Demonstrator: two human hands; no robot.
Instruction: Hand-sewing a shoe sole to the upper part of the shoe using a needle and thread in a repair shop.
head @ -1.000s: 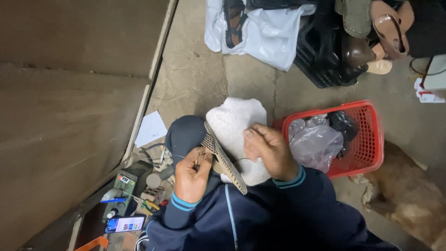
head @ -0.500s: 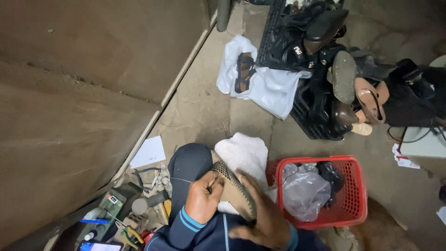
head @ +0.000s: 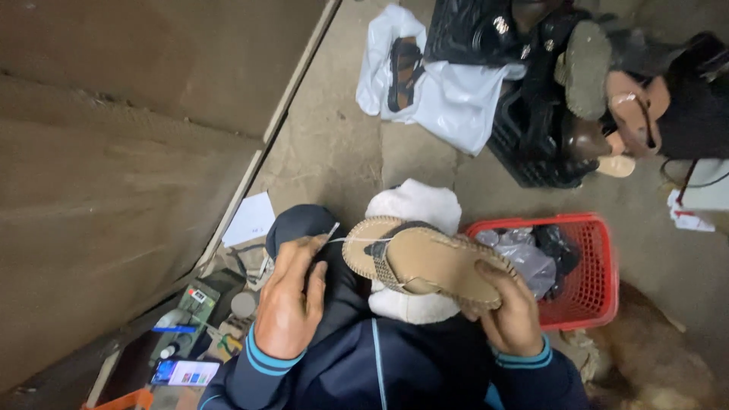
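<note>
Head view, looking down on a seated person's lap. The right hand (head: pixel 510 317) grips the heel end of a tan flat sandal (head: pixel 425 262), fingers wrapped under the sole and thumb on its upper face. The sandal lies sole-bed up across a white cloth (head: pixel 414 205) that covers the right knee, toe end pointing toward the left hand (head: pixel 292 300). The left hand's fingers are pinched on a thin needle (head: pixel 332 230) just beside the sandal's toe; a pale thread (head: pixel 357 240) runs taut from the pinch to the woven edge of the sandal.

Surroundings: a red plastic basket (head: pixel 600 296) stands on the concrete floor (head: pixel 334 152), just beside the right hand, holding clear and dark plastic bags. Beyond it, a black crate (head: pixel 531 144) carries several shoes and sandals. A white plastic bag (head: pixel 448 91) lies spread on the floor with a dark sandal (head: pixel 402 64) on it. Left of the knee are a sheet of white paper (head: pixel 250 220), scattered small tools, and a phone (head: pixel 186 372) with its screen lit. A brown panel (head: pixel 114 152) closes off the left side. Nothing lies between the hands and the sandal.
</note>
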